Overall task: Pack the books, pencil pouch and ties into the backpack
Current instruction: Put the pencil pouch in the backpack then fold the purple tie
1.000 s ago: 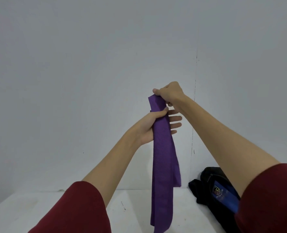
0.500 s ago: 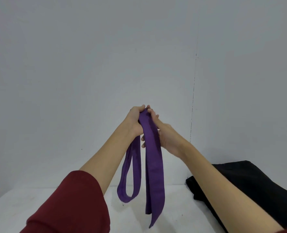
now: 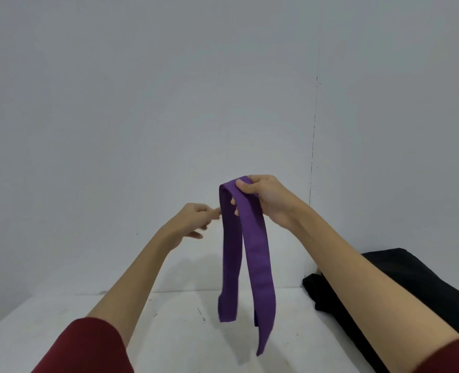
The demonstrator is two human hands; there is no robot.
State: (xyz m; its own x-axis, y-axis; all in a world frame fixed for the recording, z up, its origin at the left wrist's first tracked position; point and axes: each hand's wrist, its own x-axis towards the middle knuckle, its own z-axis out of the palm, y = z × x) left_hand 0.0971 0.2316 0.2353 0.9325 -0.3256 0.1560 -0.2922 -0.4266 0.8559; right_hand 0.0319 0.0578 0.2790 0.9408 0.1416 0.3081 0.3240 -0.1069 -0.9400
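1. Left sleeve [image 3: 88,345], dark red, at the lower left; bare forearm reaches up and forward over the white table [image 3: 34,332].
2. Left hand [image 3: 193,222] in mid-air, just left of the tie. Fingers loosely bent and blurred, tips pointing right. Uppermost fingertip sits at the tie's left edge; cannot tell whether it touches. Nothing held in this hand.
3. Purple tie [image 3: 249,254] hangs folded over at the top, held above the table. Two lengths drop from the fold: the left one shorter, doubled back at its lower end; the right one longer, ending in a point lower down. Its shadow falls on the table beneath.
4. Right hand [image 3: 266,200] pinches the tie at the fold: thumb on the near face, fingers curled behind, two fingertips showing between the lengths.
5. Black backpack [image 3: 411,286] lies on the table at the far right, partly hidden behind the right forearm, well apart from the tie.
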